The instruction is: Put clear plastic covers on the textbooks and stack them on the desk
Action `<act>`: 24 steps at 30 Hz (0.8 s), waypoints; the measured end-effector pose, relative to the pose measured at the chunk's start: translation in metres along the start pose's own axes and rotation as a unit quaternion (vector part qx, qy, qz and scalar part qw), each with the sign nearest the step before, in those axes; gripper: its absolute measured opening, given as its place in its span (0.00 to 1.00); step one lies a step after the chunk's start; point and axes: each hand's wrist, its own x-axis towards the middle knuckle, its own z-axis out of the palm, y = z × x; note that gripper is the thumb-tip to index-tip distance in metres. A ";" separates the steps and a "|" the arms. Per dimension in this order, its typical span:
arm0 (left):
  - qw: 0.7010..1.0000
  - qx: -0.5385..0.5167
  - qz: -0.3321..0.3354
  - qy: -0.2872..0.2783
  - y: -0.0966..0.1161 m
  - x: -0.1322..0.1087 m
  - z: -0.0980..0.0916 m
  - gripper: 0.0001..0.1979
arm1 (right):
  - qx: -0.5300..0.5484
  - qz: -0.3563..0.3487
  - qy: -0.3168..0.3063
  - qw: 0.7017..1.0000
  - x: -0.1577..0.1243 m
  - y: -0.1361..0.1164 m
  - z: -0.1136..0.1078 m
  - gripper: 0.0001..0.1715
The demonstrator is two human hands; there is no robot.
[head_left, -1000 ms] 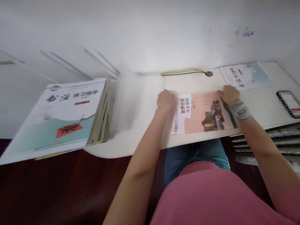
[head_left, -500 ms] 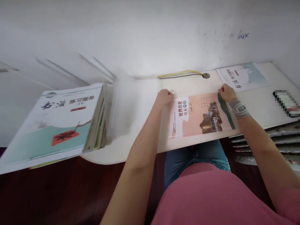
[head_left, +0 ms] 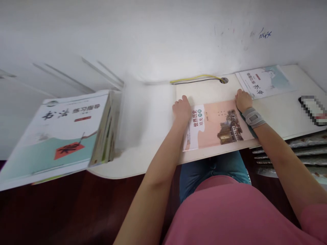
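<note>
Stack of workbooks point(head_left: 66, 129) sits at the left end of the desk point(head_left: 143, 163). Left hand point(head_left: 181, 110) and right hand point(head_left: 243, 100) curl on the far corners of a history workbook point(head_left: 217, 126), near the desk's front edge; whether they grip cannot be told. Another workbook point(head_left: 263, 83) lies far right.

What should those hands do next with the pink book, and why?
Probably slide the pink world history book gently back from the front edge of the white desk. It lies close to that edge, and the left hand and right hand rest at its top edge, so both could move it evenly.
</note>
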 end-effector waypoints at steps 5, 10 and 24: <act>0.996 0.005 0.086 0.009 0.030 -0.033 -0.012 0.28 | 0.011 -0.011 0.011 1.000 -0.003 -0.001 0.002 0.19; 0.987 -0.023 0.150 -0.060 0.059 -0.067 0.011 0.34 | 0.015 -0.011 -0.003 1.000 0.000 0.005 0.000 0.19; 0.984 -0.058 0.167 -0.013 0.037 -0.057 0.023 0.29 | 0.058 -0.313 -0.059 0.946 -0.058 -0.080 -0.003 0.36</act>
